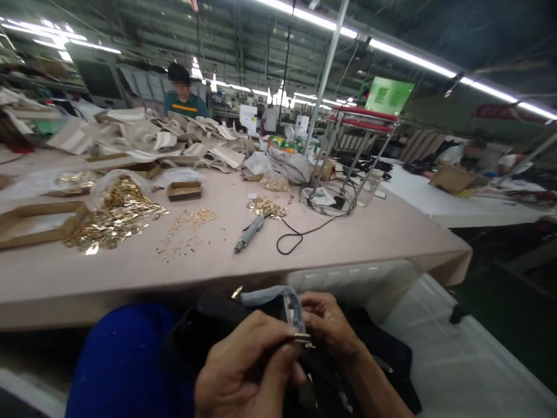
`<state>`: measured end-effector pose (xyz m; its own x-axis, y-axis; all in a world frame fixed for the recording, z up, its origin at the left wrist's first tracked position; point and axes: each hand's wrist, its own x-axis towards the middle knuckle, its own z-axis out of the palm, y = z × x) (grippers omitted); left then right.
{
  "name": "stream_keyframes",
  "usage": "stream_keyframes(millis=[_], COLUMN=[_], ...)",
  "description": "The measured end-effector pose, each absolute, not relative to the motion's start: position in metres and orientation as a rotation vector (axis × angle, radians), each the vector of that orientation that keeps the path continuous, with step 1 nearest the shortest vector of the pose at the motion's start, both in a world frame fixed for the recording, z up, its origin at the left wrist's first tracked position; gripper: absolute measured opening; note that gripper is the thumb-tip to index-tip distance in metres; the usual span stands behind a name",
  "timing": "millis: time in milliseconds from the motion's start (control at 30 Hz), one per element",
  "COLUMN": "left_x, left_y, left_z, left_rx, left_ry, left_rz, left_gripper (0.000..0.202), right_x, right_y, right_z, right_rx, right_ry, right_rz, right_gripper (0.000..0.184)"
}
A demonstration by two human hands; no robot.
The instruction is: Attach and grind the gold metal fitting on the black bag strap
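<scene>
My left hand (243, 368) is closed in a pinch on a small metal fitting (302, 338) at the near end of a strap. The strap (270, 294), greyish and seemingly wrapped in clear plastic, arches up over my lap. A gold-coloured metal piece (237, 292) shows at its far end. Beside the fitting, my right hand (328, 322) has its fingers closed around the strap's near side; its fingertips are partly hidden. Under both hands lies black material (383, 348) with small metal parts, perhaps a bag, whose full shape I cannot make out.
A grey electric screwdriver (250, 233) with a black cord lies on the table (369, 244). Gold metal pieces (115, 223) and tiny screws (191, 223) are heaped leftward, near cardboard trays (39, 223). A translucent bin (461, 348) stands right. A co-worker (187, 101) is across the table.
</scene>
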<state>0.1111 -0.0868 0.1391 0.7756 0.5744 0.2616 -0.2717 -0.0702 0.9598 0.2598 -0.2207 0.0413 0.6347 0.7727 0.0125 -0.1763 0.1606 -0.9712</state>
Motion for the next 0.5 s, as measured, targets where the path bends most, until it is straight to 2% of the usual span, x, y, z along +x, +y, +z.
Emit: stream_keyframes(millis=[133, 200, 267, 367, 500], left_x=[0.153, 0.161, 0.156, 0.123, 0.050], left_y=[-0.127, -0.138, -0.137, -0.107, -0.020], left_z=[0.135, 0.120, 0.098, 0.058, 0.000], left_rx=[1.307, 1.278, 1.338, 1.407, 1.528], left_ry=[0.020, -0.014, 0.055, 0.276, 0.872], left_rz=[0.476, 0.240, 0.092, 0.150, 0.511], left_gripper=[0.011, 0.025, 0.044, 0.051, 0.061], right_x=[0.294, 0.319, 0.343, 0.361, 0.350], right_y=[-0.290, -0.327, -0.364, -0.409, -0.410], right_z=[0.065, 0.063, 0.056, 0.042, 0.020], right_rx=[-1.500, -1.747, -2.082, -2.289, -2.018], right_ry=[-0.506, -0.415, -0.253, -0.016, 0.043], right_rz=[0.444, 0.284, -0.055, -0.545, -0.362], right_gripper=[0.038, 0.047, 0.053, 0.055, 0.056])
